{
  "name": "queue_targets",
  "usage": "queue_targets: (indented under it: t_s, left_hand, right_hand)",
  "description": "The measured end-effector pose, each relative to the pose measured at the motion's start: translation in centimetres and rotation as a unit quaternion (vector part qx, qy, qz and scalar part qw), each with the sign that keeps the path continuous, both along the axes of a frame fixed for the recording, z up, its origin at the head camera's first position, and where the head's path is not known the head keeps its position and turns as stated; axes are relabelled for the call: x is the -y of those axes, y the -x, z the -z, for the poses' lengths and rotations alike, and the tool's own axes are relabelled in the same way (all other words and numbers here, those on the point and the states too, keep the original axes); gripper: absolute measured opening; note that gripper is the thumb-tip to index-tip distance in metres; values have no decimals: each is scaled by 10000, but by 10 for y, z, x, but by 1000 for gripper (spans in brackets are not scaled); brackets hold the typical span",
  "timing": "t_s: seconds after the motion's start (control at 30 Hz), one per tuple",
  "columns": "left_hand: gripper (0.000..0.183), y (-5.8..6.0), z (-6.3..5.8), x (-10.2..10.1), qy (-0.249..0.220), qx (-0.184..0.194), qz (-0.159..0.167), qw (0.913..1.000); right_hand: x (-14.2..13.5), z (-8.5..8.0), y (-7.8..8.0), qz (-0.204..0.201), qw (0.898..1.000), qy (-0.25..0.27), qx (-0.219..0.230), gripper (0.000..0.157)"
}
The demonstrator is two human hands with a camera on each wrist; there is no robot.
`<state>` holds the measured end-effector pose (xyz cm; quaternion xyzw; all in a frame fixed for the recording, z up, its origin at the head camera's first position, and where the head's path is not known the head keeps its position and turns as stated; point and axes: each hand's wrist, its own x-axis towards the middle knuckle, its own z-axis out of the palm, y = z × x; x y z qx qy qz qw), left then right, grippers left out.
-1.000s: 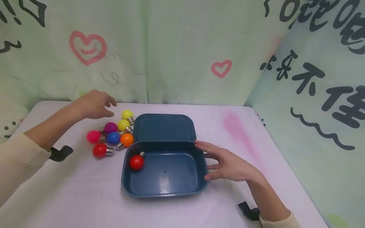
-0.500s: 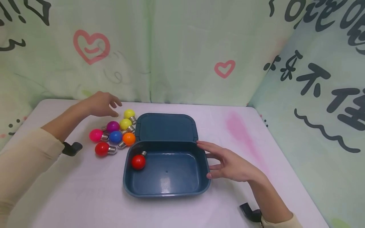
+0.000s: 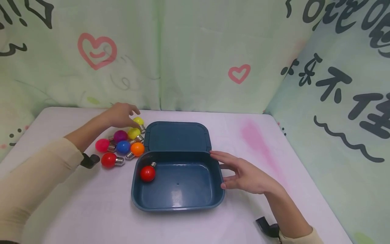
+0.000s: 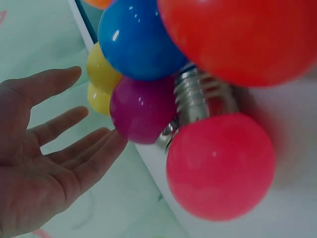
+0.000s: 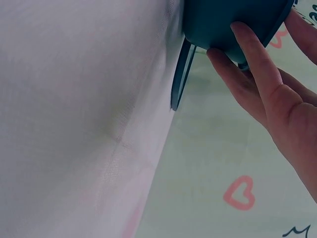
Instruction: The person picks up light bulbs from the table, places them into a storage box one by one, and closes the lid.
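My left hand (image 3: 121, 115) reaches over the far end of a group of colourful light bulbs, thumb and fingers parted around the farthest yellow bulb (image 3: 138, 120). In the left wrist view that hand (image 4: 54, 148) has its fingers spread and holds nothing; contact with a bulb cannot be made out. A second yellow bulb (image 3: 133, 133) lies just nearer. My right hand (image 3: 245, 173) rests its extended fingers against the right wall of a dark blue box (image 3: 178, 207). Inside the box, on the left, is one red bulb (image 3: 147, 173).
Purple (image 3: 120, 136), blue (image 3: 123, 147), orange (image 3: 137, 149), pink (image 3: 102, 145) and red bulbs (image 3: 109, 160) lie left of the box on the white-covered table (image 3: 91, 206). The box's lid (image 3: 177, 136) lies folded back behind it. A printed curtain (image 3: 195, 61) hangs behind the table.
My left hand has moved right and slightly nearer, from beside the bulbs to over the farthest yellow one. My right hand stays at the box wall.
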<state>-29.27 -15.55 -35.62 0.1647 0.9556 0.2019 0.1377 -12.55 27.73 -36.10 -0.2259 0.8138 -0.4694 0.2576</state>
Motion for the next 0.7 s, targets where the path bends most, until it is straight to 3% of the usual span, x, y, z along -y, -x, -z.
queue_targets:
  t_s: [0.3,0.7]
  left_hand:
    - [62,0,8,-20,194,26,-173,9997]
    - [63,6,18,-29,126,255,-285,9992]
  right_hand:
    - [0,0,0,30,10000,39,31,89]
    - [0,-1,0,41,10000,22,-30,87]
